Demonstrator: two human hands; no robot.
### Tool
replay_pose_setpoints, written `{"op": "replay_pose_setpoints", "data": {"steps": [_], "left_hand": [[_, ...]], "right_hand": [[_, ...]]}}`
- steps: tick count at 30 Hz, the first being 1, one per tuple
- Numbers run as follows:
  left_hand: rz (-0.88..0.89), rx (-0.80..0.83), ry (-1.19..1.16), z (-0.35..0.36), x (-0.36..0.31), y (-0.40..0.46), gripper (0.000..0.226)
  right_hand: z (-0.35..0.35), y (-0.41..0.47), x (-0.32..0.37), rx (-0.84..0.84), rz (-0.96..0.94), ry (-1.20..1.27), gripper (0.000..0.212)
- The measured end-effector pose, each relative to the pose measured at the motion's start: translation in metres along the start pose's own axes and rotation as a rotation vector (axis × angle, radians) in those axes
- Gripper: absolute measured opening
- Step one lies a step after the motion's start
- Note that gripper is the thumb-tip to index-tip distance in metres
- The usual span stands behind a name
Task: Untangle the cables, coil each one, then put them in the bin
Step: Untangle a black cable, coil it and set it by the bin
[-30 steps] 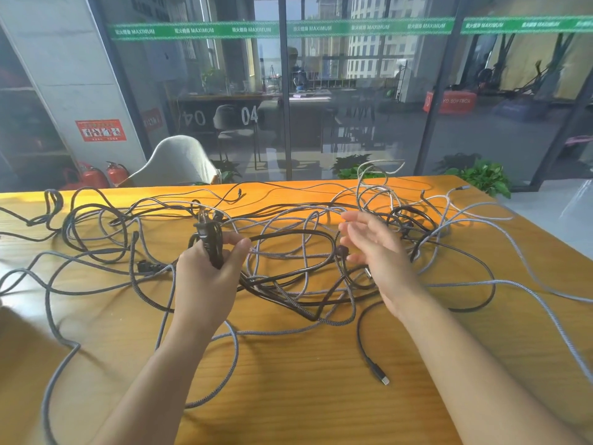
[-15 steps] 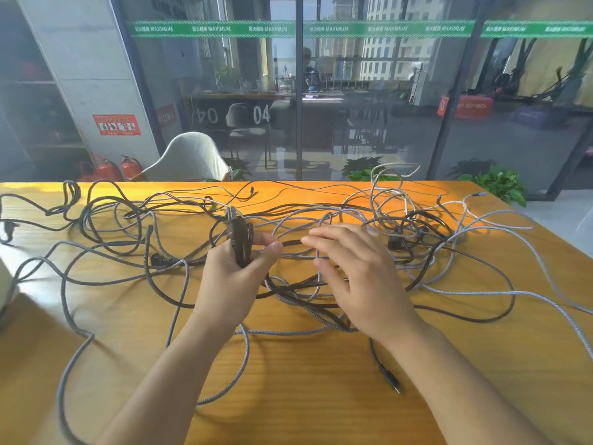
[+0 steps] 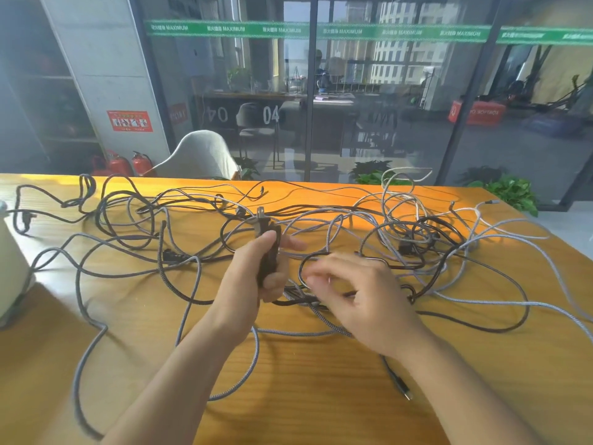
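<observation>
The left hand [image 3: 256, 271] gripped a bundle of black cable [image 3: 269, 252] upright above the bench [image 3: 308, 396], likely keeping gathered turns together. The right hand [image 3: 359, 300], blurred, fingers loosely spread, reached over the tangled cables [image 3: 417, 239]; no bin showed.
</observation>
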State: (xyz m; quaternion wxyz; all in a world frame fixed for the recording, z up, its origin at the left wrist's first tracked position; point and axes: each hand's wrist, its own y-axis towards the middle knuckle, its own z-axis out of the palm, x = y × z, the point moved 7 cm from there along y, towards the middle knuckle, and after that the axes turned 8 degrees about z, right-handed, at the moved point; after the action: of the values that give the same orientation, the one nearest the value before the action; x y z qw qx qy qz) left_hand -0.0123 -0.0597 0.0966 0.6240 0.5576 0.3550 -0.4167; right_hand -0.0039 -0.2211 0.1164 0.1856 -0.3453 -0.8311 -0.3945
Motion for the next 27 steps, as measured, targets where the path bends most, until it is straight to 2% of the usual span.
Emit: {"op": "replay_pose_setpoints", "data": {"steps": [3, 7, 9, 12, 16, 20, 23, 27], "left_hand": [[-0.011, 0.037, -0.024, 0.003, 0.002, 0.001, 0.056], [-0.028, 0.104, -0.002, 0.010, 0.002, -0.002, 0.056], [-0.055, 0.141, -0.051, 0.014, 0.000, -0.003, 0.057], [-0.087, 0.195, -0.167, 0.018, -0.006, -0.004, 0.054], [-0.115, 0.253, -0.297, 0.018, -0.016, -0.006, 0.051], [-0.129, 0.375, -0.368, 0.016, -0.022, -0.009, 0.049], [-0.166, 0.474, -0.316, 0.021, -0.020, -0.014, 0.053], [-0.214, 0.574, -0.154, 0.036, -0.013, -0.020, 0.051]], "right_hand": [[0.032, -0.008, -0.009, 0.236, 0.104, -0.007, 0.013], [0.042, -0.009, -0.024, 0.333, 0.110, -0.087, 0.013], [0.048, -0.009, -0.031, 0.407, 0.086, -0.144, 0.012], [0.047, -0.006, -0.041, 0.460, 0.101, -0.134, 0.022], [0.020, 0.004, -0.060, 0.369, 0.143, -0.139, 0.029], [-0.006, 0.009, -0.082, 0.244, 0.187, -0.191, 0.028], [-0.022, 0.013, -0.083, 0.123, 0.148, -0.207, 0.034], [-0.046, 0.012, -0.065, -0.181, -0.032, -0.280, 0.046]]}}
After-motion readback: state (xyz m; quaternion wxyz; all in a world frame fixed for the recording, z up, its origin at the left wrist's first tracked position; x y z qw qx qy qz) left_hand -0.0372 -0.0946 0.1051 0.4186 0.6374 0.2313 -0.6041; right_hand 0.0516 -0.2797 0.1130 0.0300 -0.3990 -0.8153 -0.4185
